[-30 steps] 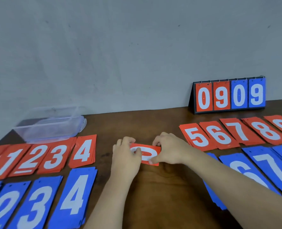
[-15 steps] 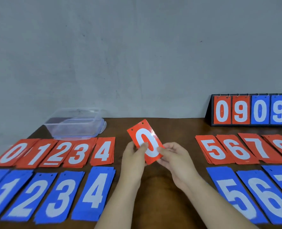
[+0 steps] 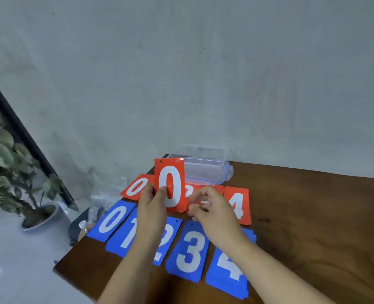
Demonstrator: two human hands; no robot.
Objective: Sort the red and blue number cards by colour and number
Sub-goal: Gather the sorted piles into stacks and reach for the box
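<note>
A red 0 card point(image 3: 170, 185) is held upright by the left hand point(image 3: 152, 207), thumb pressed on its face, above the red row on the tabletop point(image 3: 313, 216). The blurred right hand point(image 3: 212, 213) is seen at the card's 4 o'clock; whether it grips anything cannot be told. A red 0 pile point(image 3: 135, 187) lies at the card's 9 o'clock, a clear box point(image 3: 205, 167) at 1 o'clock.

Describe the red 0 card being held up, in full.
The red 0 card is a thin, stiff-looking rectangle with a large white 0 and two small punched holes near its top edge. It is upright, face to the camera, held above the row of red piles. The left hand pinches its lower left, thumb on the face; the right hand is blurred beside it.
</note>
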